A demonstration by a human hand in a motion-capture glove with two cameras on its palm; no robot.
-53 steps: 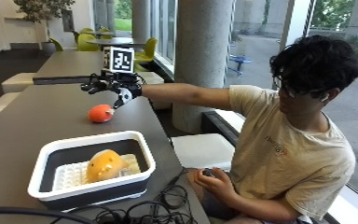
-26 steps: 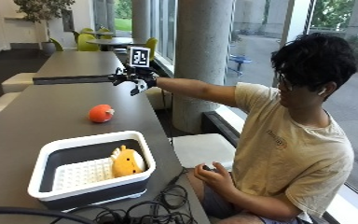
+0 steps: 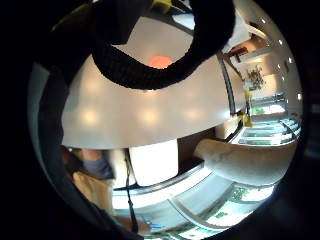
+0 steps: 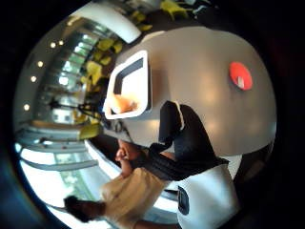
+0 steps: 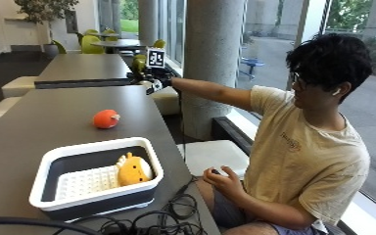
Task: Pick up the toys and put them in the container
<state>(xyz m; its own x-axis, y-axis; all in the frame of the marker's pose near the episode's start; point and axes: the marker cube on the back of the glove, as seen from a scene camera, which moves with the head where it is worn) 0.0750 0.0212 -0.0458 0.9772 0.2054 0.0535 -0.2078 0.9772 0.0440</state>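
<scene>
Orange toy [image 5: 105, 119] lies on the table [image 5: 32, 122], well apart from the raised gloved right hand [image 5: 152, 82].

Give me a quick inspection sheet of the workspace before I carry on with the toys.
Surface: long grey table, with a second table beyond it.
Job's things: round orange-red toy lies on the table, outside the container; yellow plush toy sits inside the white-rimmed dark container, on its white grid insert.
Clutter: nothing seen.
Grippers: black-gloved right hand is raised past the table's far corner, holding nothing; bare left hand rests in the person's lap.
Cables: black cables coiled at the table's near edge.
Surroundings: concrete column, white bench seats, yellow chairs, large windows.
</scene>
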